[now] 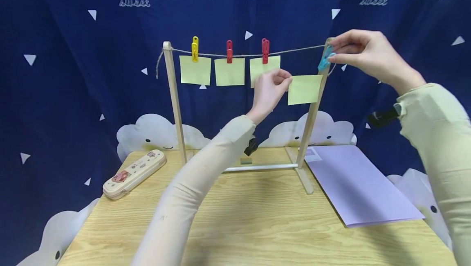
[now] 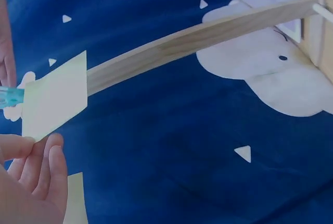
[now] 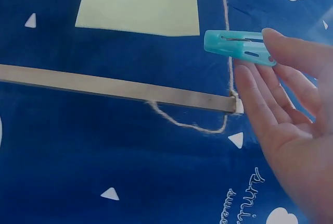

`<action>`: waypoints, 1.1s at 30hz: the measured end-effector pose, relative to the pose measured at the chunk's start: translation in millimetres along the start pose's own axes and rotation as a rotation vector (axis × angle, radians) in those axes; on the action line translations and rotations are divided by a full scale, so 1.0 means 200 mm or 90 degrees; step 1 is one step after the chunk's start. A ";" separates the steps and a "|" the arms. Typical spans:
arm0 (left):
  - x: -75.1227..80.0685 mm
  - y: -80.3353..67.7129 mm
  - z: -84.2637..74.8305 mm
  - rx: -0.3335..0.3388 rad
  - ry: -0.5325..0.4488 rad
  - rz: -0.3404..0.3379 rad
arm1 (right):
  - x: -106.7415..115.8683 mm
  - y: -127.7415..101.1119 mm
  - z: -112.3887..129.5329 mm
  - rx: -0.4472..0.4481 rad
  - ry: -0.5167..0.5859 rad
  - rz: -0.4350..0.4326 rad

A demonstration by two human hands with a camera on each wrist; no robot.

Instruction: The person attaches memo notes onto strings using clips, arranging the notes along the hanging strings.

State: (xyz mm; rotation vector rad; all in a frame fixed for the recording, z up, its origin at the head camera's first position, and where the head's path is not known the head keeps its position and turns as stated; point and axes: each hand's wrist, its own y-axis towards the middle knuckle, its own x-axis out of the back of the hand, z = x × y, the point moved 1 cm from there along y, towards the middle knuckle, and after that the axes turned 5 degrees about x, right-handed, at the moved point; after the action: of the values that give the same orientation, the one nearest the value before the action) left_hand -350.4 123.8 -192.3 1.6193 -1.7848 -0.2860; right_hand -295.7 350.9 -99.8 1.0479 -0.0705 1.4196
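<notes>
Between thumb and fingers, my left hand (image 1: pixel 270 92) pinches the left edge of a pale yellow paper note (image 1: pixel 304 90), held below the string (image 1: pixel 294 50) near the right post. My right hand (image 1: pixel 371 55) grips a light blue clothespin (image 1: pixel 324 59) by its handle end, up by the top of that post. In the right wrist view the clothespin (image 3: pixel 237 47) overlaps the string, its tip pointing toward the note (image 3: pixel 138 5). Three more notes hang along the string, under a yellow clothespin (image 1: pixel 195 49) and two red clothespins (image 1: pixel 229 51).
The string runs between two wooden posts (image 1: pixel 174 102) joined low down by a white rod (image 1: pixel 261 168). On the wooden table (image 1: pixel 235 217) lie a cream pencil case (image 1: pixel 134 174) at left and a purple folder (image 1: pixel 357 184) at right. Behind hangs a blue curtain (image 1: pixel 73 94).
</notes>
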 end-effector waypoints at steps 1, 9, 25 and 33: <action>0.00 0.01 -0.01 0.000 0.002 -0.007 | 0.01 0.01 0.01 0.001 -0.002 -0.001; -0.03 0.07 -0.05 0.031 -0.012 -0.053 | 0.02 0.12 0.06 0.008 -0.014 0.000; -0.04 0.10 -0.07 0.048 -0.031 -0.098 | -0.01 0.27 0.16 0.023 -0.075 -0.012; -0.04 0.11 -0.06 0.056 -0.023 -0.107 | -0.04 0.30 0.14 0.029 -0.093 -0.006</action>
State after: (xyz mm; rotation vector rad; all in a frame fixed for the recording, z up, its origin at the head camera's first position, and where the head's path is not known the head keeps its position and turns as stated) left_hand -361.4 138.3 -172.9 1.8411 -1.7125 -0.3187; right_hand -331.9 315.9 -56.0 1.1874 -0.1396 1.3393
